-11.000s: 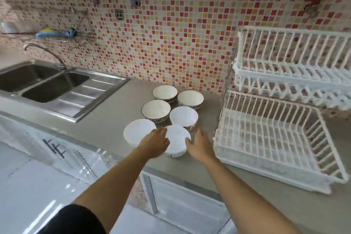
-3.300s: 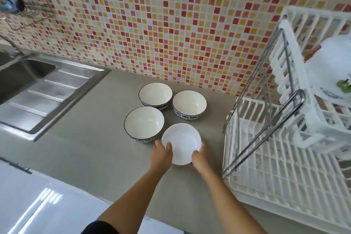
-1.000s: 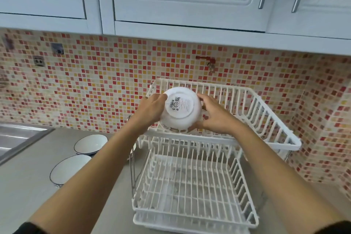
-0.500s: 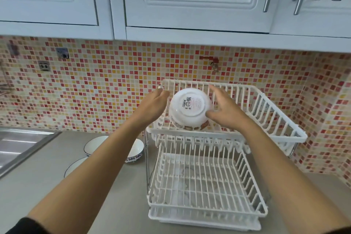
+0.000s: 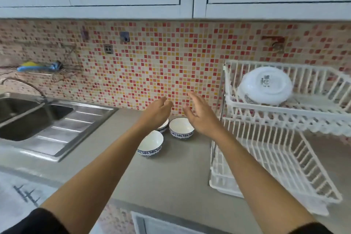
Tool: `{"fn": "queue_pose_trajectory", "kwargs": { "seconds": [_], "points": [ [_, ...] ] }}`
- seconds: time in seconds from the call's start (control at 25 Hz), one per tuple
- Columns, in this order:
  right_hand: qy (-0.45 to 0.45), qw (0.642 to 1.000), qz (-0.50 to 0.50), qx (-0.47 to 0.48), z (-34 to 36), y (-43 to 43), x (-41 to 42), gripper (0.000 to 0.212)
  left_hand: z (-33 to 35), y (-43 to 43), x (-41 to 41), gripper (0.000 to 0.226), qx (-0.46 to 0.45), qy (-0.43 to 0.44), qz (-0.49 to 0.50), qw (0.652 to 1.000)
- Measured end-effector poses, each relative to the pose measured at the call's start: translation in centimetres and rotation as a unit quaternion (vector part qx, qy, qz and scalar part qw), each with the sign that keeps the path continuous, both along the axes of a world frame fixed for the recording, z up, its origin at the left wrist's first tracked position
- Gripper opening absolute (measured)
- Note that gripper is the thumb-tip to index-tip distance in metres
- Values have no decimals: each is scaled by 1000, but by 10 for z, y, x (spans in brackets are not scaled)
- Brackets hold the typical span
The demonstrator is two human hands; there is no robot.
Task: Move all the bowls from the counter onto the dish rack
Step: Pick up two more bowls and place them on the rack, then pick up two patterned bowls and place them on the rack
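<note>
Both bare hands hang in the middle of the frame over the grey stone counter [image 5: 176, 175], holding nothing. The left hand [image 5: 156, 111] has its fingers loosely curled with gaps between them; the right hand [image 5: 202, 115] is spread, fingers apart and pointing up toward the red and yellow mosaic tile wall [image 5: 152, 66].

Below the hands, three white ceramic bowls with blue patterned rims sit upright on the counter: the nearest bowl [image 5: 151, 144] is fully visible, the right bowl [image 5: 181, 128] has its rim partly covered by the right hand, and the back bowl [image 5: 163, 125] is mostly hidden behind the left hand.

At the right of the frame stands the white two-tier wire dish rack [image 5: 284, 159]. In its upper tier, white bowls [image 5: 266, 86] lie upside down and tilted; how many are stacked there is hard to tell. The rack's right edge is cut off.

At the left, the steel double sink [image 5: 57, 125] is blurred.
</note>
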State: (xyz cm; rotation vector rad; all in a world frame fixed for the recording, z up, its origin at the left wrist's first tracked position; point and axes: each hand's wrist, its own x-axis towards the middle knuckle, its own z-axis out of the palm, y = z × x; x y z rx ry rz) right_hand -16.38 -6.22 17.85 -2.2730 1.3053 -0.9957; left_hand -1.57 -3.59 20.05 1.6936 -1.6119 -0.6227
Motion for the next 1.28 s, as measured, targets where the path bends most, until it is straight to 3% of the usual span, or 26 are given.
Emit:
{"fn": "queue_pose_trajectory", "kwargs": {
  "seconds": [0.24,0.4,0.64,0.8,0.96,1.28],
  "points": [
    [41,987,-8,152,-98,-39,74,53,-101,-34,77,42,134,-93,60,985],
    [49,975,-25,217,-149,-82,109,63,-158,-70,108,43,199,-118,85,969],
    [78,940,-74,323,-220,-164,133,72,-217,-144,136,45,246,-136,131,951],
    [120,916,-91,372,-252,-199,141,58,-245,-179,147,48,270,-176,147,935],
    [170,914,-91,356,-264,-204,147,32,-256,-185,155,35,279,-213,167,921],
    [152,942,-111,279,-217,-156,140,20,-216,-138,149,35,186,-214,168,944]
  ]
}}
